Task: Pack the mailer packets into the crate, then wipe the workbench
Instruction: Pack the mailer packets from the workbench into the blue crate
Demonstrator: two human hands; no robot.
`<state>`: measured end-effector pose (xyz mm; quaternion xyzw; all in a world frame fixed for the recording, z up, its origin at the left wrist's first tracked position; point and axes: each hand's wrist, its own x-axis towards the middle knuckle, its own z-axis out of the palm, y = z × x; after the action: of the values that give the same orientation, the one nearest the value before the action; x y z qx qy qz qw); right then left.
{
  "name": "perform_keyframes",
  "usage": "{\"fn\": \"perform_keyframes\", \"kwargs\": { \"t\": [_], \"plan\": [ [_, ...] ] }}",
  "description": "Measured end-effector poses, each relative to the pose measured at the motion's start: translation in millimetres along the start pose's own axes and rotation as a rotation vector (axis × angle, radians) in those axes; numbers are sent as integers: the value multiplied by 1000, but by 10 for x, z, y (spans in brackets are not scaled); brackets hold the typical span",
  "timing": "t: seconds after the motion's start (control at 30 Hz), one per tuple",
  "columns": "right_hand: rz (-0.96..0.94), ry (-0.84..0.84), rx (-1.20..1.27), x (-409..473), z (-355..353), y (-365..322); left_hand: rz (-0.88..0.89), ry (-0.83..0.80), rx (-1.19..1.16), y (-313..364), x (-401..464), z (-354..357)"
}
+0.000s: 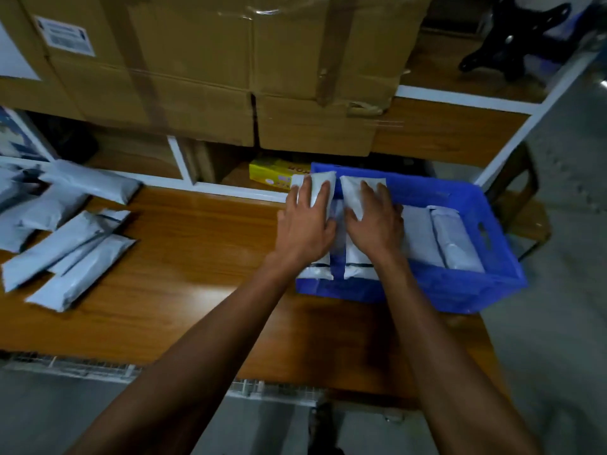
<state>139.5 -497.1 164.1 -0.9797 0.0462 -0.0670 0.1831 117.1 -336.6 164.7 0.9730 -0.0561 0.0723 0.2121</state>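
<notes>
Mailer packets lie in two places: a loose heap (65, 244) on the left of the table (197, 257), and several already laid side by side in the blue crate (492, 244) at the table's right end. I see both forearms reaching forward and down over the crate's left half. My left hand (307, 224) lies palm down on one packet (320, 188), its grip spread, fingers straight and pressing. My right hand (374, 221) rests on the neighbouring packet (353, 195) the same way, fingers splayed flat. These two packets lie parallel, close together, long and pillow-shaped, in smooth pale-grey plastic film with a dark line near their near ends. More packets (456, 244) sit to the right inside the crate. Its walls are rigid moulded plastic with a handle slot. I see a glossy wood-grain tabletop, and behind it taped cardboard boxes (230, 60).
</notes>
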Motion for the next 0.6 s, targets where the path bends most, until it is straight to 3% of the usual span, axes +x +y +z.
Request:
{"fn": "perform_keyframes", "kwargs": {
  "t": [0.27,0.47,0.6],
  "plan": [
    [13,-142,21,800,331,639,-36,-139,116,325,888,587],
    [28,-231,-22,1105,700,790,-81,-201,154,342,1141,1062],
    [-5,-352,-46,1175,950,919,-128,-343,140,265,1206,1387]
  ]
}}
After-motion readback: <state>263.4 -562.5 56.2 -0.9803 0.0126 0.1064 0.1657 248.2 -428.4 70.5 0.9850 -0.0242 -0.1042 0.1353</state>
